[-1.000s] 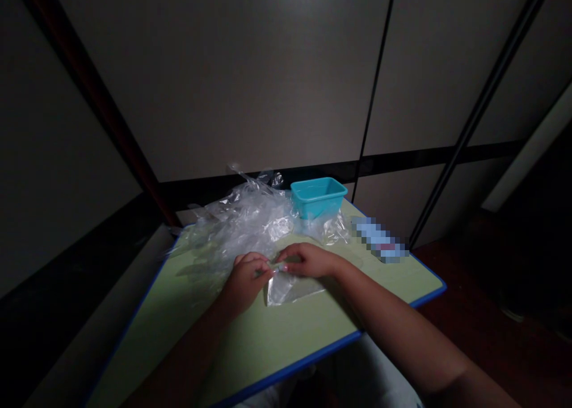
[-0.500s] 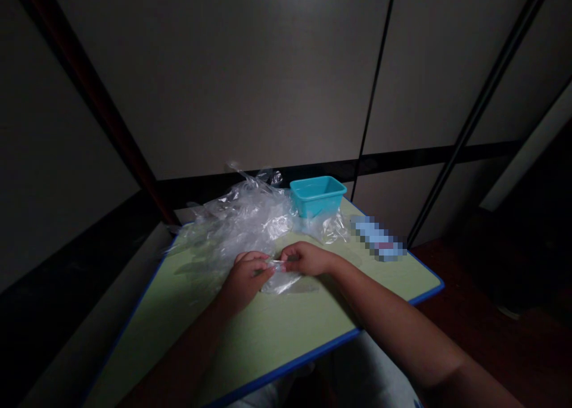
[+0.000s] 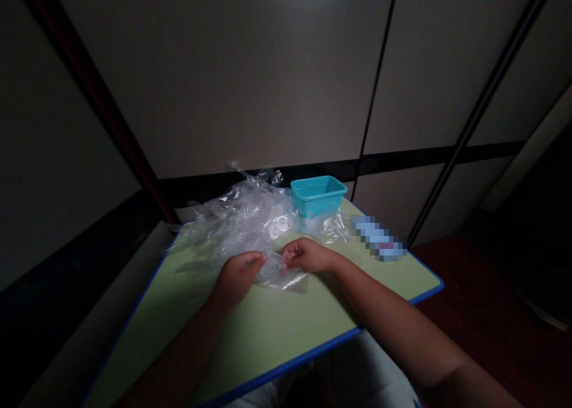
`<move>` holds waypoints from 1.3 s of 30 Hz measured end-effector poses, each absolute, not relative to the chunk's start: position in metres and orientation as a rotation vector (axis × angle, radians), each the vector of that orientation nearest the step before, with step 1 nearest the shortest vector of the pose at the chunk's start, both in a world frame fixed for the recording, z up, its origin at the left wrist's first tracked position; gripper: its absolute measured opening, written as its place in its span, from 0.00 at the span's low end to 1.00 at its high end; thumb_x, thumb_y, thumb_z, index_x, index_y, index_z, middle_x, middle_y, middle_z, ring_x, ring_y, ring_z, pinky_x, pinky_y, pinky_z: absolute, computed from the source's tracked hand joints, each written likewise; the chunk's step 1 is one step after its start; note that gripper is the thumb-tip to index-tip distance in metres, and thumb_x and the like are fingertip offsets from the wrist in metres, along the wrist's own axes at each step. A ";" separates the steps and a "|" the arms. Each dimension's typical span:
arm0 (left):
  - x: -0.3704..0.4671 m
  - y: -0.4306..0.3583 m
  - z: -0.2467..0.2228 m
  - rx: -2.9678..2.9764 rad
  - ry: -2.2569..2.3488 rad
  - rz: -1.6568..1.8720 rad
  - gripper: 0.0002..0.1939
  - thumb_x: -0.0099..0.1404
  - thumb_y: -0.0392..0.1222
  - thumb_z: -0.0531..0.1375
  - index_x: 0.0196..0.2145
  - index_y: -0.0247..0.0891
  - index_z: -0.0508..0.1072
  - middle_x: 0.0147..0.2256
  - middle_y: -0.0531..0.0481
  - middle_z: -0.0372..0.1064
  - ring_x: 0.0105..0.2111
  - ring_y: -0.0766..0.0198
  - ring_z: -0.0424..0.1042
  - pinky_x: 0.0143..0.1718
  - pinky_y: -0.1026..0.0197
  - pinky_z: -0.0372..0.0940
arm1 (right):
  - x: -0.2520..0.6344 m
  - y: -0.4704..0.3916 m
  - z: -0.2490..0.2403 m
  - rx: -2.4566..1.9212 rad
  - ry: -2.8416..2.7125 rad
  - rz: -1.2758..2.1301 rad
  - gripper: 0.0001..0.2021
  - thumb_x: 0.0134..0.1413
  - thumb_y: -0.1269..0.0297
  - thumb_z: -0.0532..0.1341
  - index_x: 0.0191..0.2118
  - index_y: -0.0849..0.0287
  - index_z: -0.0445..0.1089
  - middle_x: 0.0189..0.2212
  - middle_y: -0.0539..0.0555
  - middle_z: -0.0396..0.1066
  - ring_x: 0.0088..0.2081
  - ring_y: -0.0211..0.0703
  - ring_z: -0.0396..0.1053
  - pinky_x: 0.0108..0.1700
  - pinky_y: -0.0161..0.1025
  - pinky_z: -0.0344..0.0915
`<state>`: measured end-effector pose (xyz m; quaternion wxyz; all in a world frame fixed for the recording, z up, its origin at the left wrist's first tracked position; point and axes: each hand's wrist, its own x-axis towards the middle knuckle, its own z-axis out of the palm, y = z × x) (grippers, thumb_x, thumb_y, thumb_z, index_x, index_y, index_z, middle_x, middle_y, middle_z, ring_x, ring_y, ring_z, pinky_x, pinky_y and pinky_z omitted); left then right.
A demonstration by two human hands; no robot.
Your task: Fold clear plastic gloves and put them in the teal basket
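Both hands are over the middle of a pale green table (image 3: 277,330). A small clear plastic bag (image 3: 286,280) is stretched between them, its lower part lying toward me. My left hand (image 3: 238,275) pinches the bag's left side between thumb and fingers. The fingers of my right hand (image 3: 307,257) are closed on its right side. Just beyond my hands lies a large heap of crumpled clear plastic bags (image 3: 250,211).
A turquoise plastic basket (image 3: 318,196) stands at the table's far edge, with more clear plastic (image 3: 333,226) in front of it. To its right lies a blurred-out light blue item (image 3: 379,239). Cabinet panels (image 3: 268,86) rise behind the table.
My left hand has shifted slightly left, away from my right hand. The gap between them has widened, and the small bag now spreads across it.
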<state>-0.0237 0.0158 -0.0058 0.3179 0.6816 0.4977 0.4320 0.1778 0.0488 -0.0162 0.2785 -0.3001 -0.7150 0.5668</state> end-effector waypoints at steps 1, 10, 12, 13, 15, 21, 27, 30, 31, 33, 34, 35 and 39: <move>-0.023 0.015 -0.004 1.752 1.315 1.130 0.16 0.52 0.53 0.59 0.25 0.36 0.75 0.23 0.52 0.72 0.25 0.62 0.70 0.27 0.63 0.63 | 0.178 0.049 -0.016 -0.803 -1.918 1.524 0.13 0.39 0.59 0.67 0.27 0.63 0.69 0.24 0.50 0.72 0.24 0.34 0.65 0.29 0.31 0.59; -0.021 0.011 0.005 1.554 1.315 1.135 0.19 0.48 0.55 0.62 0.27 0.34 0.76 0.23 0.51 0.73 0.24 0.62 0.70 0.25 0.65 0.62 | 0.181 0.047 -0.010 -0.809 -1.945 1.476 0.14 0.41 0.56 0.66 0.27 0.64 0.72 0.25 0.51 0.73 0.26 0.35 0.66 0.30 0.31 0.59; -0.022 0.011 0.006 1.542 1.310 1.110 0.18 0.48 0.54 0.62 0.27 0.34 0.76 0.22 0.51 0.73 0.23 0.62 0.70 0.24 0.65 0.62 | 0.182 0.047 -0.009 -0.802 -1.954 1.466 0.13 0.41 0.57 0.65 0.27 0.64 0.72 0.25 0.51 0.73 0.26 0.35 0.66 0.31 0.31 0.59; -0.023 0.011 0.006 1.538 1.311 1.106 0.18 0.48 0.54 0.62 0.26 0.34 0.77 0.22 0.51 0.73 0.23 0.62 0.70 0.24 0.65 0.62 | 0.182 0.047 -0.008 -0.810 -1.965 1.451 0.13 0.42 0.57 0.65 0.28 0.64 0.72 0.25 0.51 0.73 0.26 0.35 0.66 0.31 0.31 0.59; -0.025 0.013 0.006 1.532 1.316 1.111 0.18 0.48 0.53 0.63 0.27 0.34 0.77 0.23 0.51 0.74 0.24 0.62 0.71 0.26 0.65 0.63 | 0.184 0.048 -0.007 -0.864 -2.028 1.363 0.12 0.42 0.59 0.64 0.29 0.65 0.72 0.24 0.50 0.72 0.25 0.35 0.65 0.30 0.31 0.59; -0.030 0.013 0.009 1.630 1.361 1.239 0.19 0.50 0.55 0.62 0.31 0.36 0.79 0.29 0.50 0.77 0.31 0.58 0.74 0.33 0.62 0.67 | 0.192 0.050 -0.001 -1.030 -2.149 1.013 0.07 0.43 0.66 0.63 0.26 0.66 0.72 0.20 0.48 0.69 0.24 0.35 0.63 0.27 0.30 0.57; -0.027 -0.002 0.016 2.186 1.133 1.222 0.15 0.62 0.46 0.56 0.42 0.41 0.77 0.44 0.49 0.74 0.45 0.58 0.73 0.50 0.56 0.65 | 0.210 0.052 0.010 -1.120 -2.127 0.727 0.09 0.45 0.75 0.59 0.33 0.62 0.75 0.32 0.52 0.75 0.36 0.43 0.70 0.40 0.35 0.61; -0.022 -0.006 0.010 2.506 0.831 1.007 0.14 0.65 0.41 0.53 0.44 0.44 0.75 0.47 0.50 0.72 0.48 0.61 0.71 0.52 0.56 0.63 | 0.221 0.051 0.015 -1.252 -2.286 0.549 0.19 0.40 0.80 0.60 0.40 0.58 0.75 0.41 0.53 0.75 0.45 0.48 0.70 0.47 0.37 0.60; -0.019 -0.007 0.006 2.584 0.736 0.923 0.14 0.65 0.40 0.53 0.45 0.45 0.74 0.47 0.51 0.72 0.49 0.61 0.70 0.52 0.56 0.63 | 0.225 0.050 0.016 -1.328 -2.335 0.493 0.22 0.39 0.81 0.60 0.42 0.57 0.74 0.43 0.54 0.74 0.47 0.49 0.69 0.48 0.38 0.60; -0.013 -0.009 -0.003 2.692 0.606 0.764 0.15 0.65 0.38 0.54 0.47 0.46 0.73 0.49 0.51 0.70 0.50 0.62 0.69 0.53 0.56 0.63 | 0.230 0.049 0.017 -1.469 -2.365 0.410 0.26 0.38 0.83 0.59 0.46 0.55 0.73 0.47 0.55 0.72 0.48 0.50 0.68 0.49 0.39 0.60; -0.010 -0.010 -0.007 2.723 0.576 0.699 0.15 0.65 0.37 0.54 0.48 0.46 0.72 0.49 0.51 0.70 0.50 0.62 0.68 0.53 0.56 0.63 | 0.232 0.049 0.016 -1.516 -2.357 0.376 0.27 0.38 0.83 0.59 0.47 0.55 0.72 0.48 0.56 0.71 0.49 0.51 0.68 0.50 0.39 0.60; -0.007 -0.011 -0.011 2.741 0.561 0.643 0.16 0.65 0.37 0.54 0.48 0.46 0.72 0.50 0.51 0.69 0.51 0.62 0.68 0.53 0.57 0.63 | 0.233 0.049 0.016 -1.544 -2.341 0.346 0.28 0.39 0.84 0.59 0.48 0.55 0.72 0.49 0.56 0.70 0.49 0.52 0.67 0.50 0.40 0.59; -0.001 -0.017 -0.015 2.780 0.534 0.471 0.17 0.64 0.37 0.56 0.50 0.45 0.70 0.51 0.50 0.68 0.52 0.63 0.67 0.54 0.58 0.61 | 0.231 0.049 0.016 -1.564 -2.297 0.277 0.23 0.44 0.82 0.58 0.48 0.57 0.71 0.49 0.59 0.69 0.50 0.51 0.66 0.52 0.42 0.57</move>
